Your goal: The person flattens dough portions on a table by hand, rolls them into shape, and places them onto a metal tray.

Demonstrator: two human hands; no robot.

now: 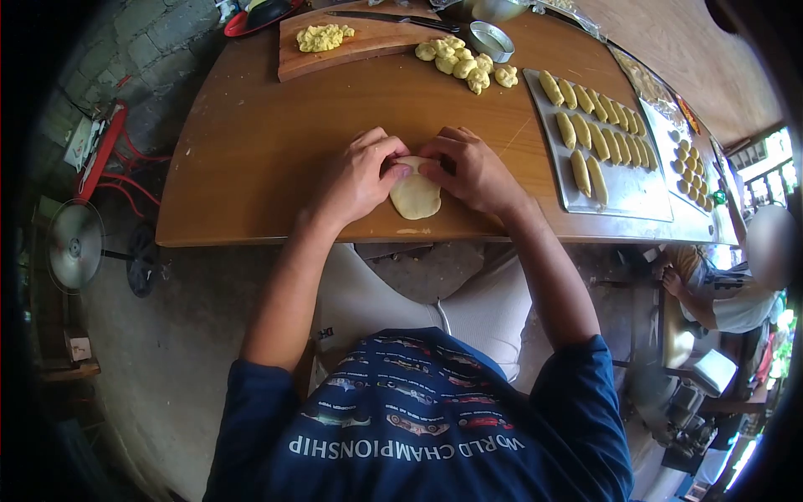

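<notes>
A round, wire-guarded fan stands at nine o'clock in the view, below a red metal frame with looping red hoses. A grey block wall (138, 52) rises at ten; a person in a pale shirt is at three.

Tabletop (335, 105) is showing brown. Shirt (259, 418) is showing navy, white lettering (401, 450), rows of multicoloured cars (416, 425). Trousers (368, 289) are looking off-white. Flat dough piece (416, 201) is looking pale cream, lumpy mound (322, 38) yellow, tray (619, 191) silver, hoses (125, 178) red.
</notes>
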